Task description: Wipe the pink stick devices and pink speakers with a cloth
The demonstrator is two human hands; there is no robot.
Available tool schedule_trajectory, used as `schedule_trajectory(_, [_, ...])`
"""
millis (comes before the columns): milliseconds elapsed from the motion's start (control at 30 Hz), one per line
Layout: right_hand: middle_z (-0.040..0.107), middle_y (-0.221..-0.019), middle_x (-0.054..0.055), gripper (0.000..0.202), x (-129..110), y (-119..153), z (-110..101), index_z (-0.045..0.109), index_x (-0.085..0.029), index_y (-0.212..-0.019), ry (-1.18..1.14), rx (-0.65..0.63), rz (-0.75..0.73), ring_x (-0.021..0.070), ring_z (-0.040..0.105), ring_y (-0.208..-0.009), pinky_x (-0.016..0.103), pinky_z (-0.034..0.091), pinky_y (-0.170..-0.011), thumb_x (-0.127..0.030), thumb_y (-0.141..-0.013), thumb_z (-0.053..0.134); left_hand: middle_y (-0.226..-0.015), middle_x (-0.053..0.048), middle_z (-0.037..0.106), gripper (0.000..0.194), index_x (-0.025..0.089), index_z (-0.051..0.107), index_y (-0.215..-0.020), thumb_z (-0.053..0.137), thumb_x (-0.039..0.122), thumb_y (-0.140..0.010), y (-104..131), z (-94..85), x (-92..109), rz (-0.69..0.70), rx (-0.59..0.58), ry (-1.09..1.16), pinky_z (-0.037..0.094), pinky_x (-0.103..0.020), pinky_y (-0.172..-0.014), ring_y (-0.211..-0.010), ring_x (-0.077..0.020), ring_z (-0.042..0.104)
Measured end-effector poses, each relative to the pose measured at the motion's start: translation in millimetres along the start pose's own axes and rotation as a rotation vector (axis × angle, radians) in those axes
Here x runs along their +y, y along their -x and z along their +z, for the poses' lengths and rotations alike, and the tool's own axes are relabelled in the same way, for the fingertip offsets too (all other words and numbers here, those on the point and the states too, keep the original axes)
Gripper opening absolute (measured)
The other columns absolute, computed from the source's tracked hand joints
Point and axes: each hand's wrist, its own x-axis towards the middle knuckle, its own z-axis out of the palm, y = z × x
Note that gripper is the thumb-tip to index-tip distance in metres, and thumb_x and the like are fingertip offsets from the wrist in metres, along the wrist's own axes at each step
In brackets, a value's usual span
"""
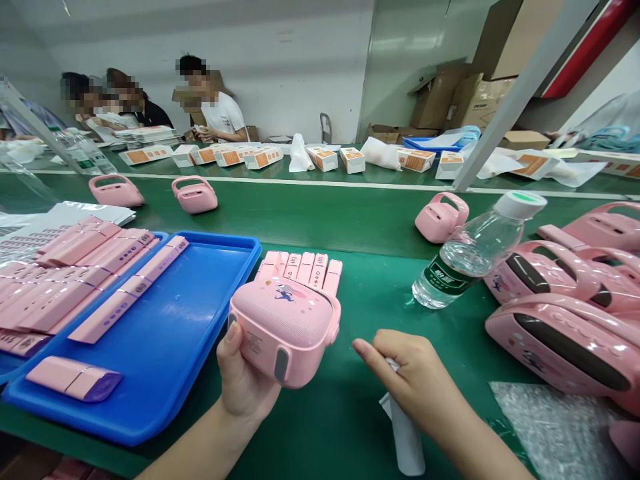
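Note:
My left hand (245, 383) is wrapped round a pink portable speaker (283, 320). The speaker is tilted, with its mesh face and cartoon print upward and a grey rubber foot toward me. My right hand (407, 373), fingers curled, grips a narrow white strip (407, 440), perhaps rolled or folded paper, which hangs down below the palm. It stays apart from the speaker. Just behind the speaker, several pink stick-shaped pieces (305, 269) lie side by side on the green table (345, 427).
A blue tray (180, 320) at left holds pink bars, beside a pile of pink bars (75, 280). A water bottle (460, 260), pink speakers (560, 340) and bubble wrap (565, 427) are at right. Speakers sit on the green belt (300, 213); co-workers (223, 117) sit beyond.

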Motion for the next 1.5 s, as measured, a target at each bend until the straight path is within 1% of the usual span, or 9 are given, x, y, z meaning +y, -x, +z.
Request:
schedule_trajectory(67, [0.053,-0.052,-0.003,0.035,1.4,-0.6,0.2,0.067,-0.021,-0.088,-0.037,-0.094,0.085,0.0139,0.052,-0.048,0.024,0.040,-0.047,-0.037,-0.093,0.036,-0.097,-0.001,0.071,0.032,0.030,0.065,-0.103,0.057,0.045,-0.076,-0.1,-0.6,0.1,0.013,0.010,-0.006,0.060,-0.031,-0.068,-0.091,-0.0237,0.067])
schedule_trajectory(167, [0.062,-0.062,-0.003,0.043,1.7,-1.6,-0.2,0.042,-0.024,-0.135,-0.097,-0.168,0.168,0.0156,0.058,-0.053,0.025,0.046,-0.050,-0.029,-0.093,0.035,-0.095,0.000,0.072,0.030,0.030,0.066,-0.100,0.059,0.043,-0.075,-0.1,-2.5,-0.2,0.029,0.025,0.002,0.060,-0.026,-0.067,-0.089,-0.0215,0.067])
schedule_trajectory(300, [0.066,-0.069,0.003,0.032,1.4,-2.5,-1.7,0.070,-0.020,-0.089,-0.166,-0.116,0.114,0.0159,0.061,-0.062,0.026,0.046,-0.057,-0.030,-0.091,0.039,-0.097,0.001,0.072,0.030,0.031,0.065,-0.102,0.057,0.045,-0.076,-0.5,-5.3,-1.3,0.031,-0.010,0.004,0.059,-0.026,-0.068,-0.095,-0.0232,0.066])
schedule_trajectory(400, [0.058,-0.055,0.000,0.038,-1.2,-2.9,-4.5,0.057,-0.019,-0.057,-0.180,-0.108,0.100,0.0130,0.054,-0.052,0.024,0.040,-0.051,-0.029,-0.090,0.039,-0.098,0.000,0.071,0.033,0.031,0.063,-0.106,0.058,0.043,-0.076,-0.9,-6.7,-2.0,0.024,0.009,0.029,0.060,-0.030,-0.068,-0.093,-0.0240,0.066])
schedule_trajectory(733, [0.064,-0.075,-0.001,0.020,-5.6,-2.7,-3.8,0.062,-0.022,-0.096,-0.267,-0.194,0.143,0.0140,0.059,-0.067,0.024,0.043,-0.061,-0.019,-0.079,0.051,-0.100,0.001,0.071,0.041,0.033,0.061,-0.113,0.065,0.040,-0.073,0.3,-9.5,1.0,-0.029,0.005,0.066,0.058,-0.027,-0.070,-0.092,-0.0228,0.066])
schedule_trajectory(900, [0.058,-0.062,0.000,0.032,-6.0,-3.3,-2.7,0.058,-0.020,-0.063,-0.207,-0.210,0.095,0.0136,0.054,-0.058,0.025,0.040,-0.055,-0.035,-0.088,0.045,-0.098,0.002,0.072,0.039,0.034,0.061,-0.113,0.063,0.041,-0.075,0.7,-9.4,3.2,-0.057,-0.046,0.052,0.058,-0.027,-0.068,-0.092,-0.0227,0.066])
schedule_trajectory(1167, [0.065,-0.114,0.006,0.045,4.8,-5.4,-1.3,0.055,-0.024,-0.123,-0.869,0.190,0.516,0.0194,0.066,-0.089,0.031,0.054,-0.075,-0.034,-0.079,0.062,-0.098,0.000,0.072,0.043,0.031,0.061,-0.113,0.067,0.041,-0.072,1.9,-7.6,3.3,-0.075,-0.098,0.110,0.057,-0.026,-0.069,-0.085,-0.0214,0.067])
schedule_trajectory(1333, [0.060,-0.124,0.009,0.048,-15.7,-17.1,-8.5,0.049,-0.018,-0.128,-1.447,0.778,0.707,0.0215,0.057,-0.113,0.033,0.050,-0.093,-0.034,-0.084,0.058,-0.104,-0.006,0.069,0.060,0.026,0.055,-0.123,0.072,0.041,-0.067,6.9,-6.9,-3.7,-0.177,-0.320,0.117,0.054,-0.037,-0.082,-0.094,-0.0270,0.064])
schedule_trajectory(1500, [0.056,-0.129,0.008,0.042,-44.2,-1.3,8.3,0.049,-0.022,-0.130,-1.293,0.487,0.333,0.0255,0.051,-0.119,0.044,0.044,-0.099,-0.038,-0.092,0.040,-0.105,-0.006,0.069,0.066,0.026,0.051,-0.126,0.074,0.041,-0.066,16.6,-6.1,-16.1,-0.290,-0.311,0.054,0.045,-0.042,-0.095,-0.105,-0.0287,0.060])
